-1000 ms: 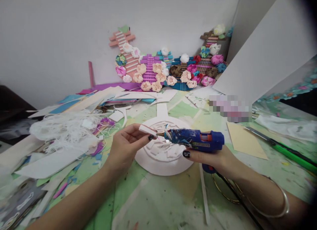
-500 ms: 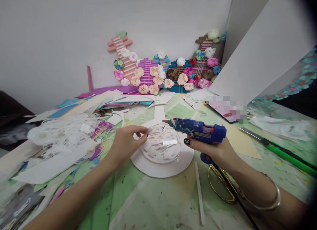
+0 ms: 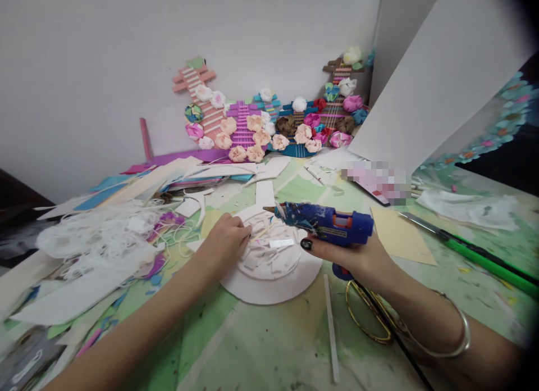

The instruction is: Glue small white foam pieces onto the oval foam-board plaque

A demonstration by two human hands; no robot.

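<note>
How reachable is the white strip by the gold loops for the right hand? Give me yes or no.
Probably not: the right hand is holding the blue glue gun, which would likely have to be put down first. The white strip itself lies uncovered close by on the green tabletop.

The one camera here sits on the person's head, I see, above and behind the left hand (image 3: pixel 227 242) and the right hand (image 3: pixel 360 264), facing forward and down. Fairly near, it takes in the table (image 3: pixel 252 346) around them and (farther off, plainly) the pale wall (image 3: pixel 105 54) beyond them.
</note>
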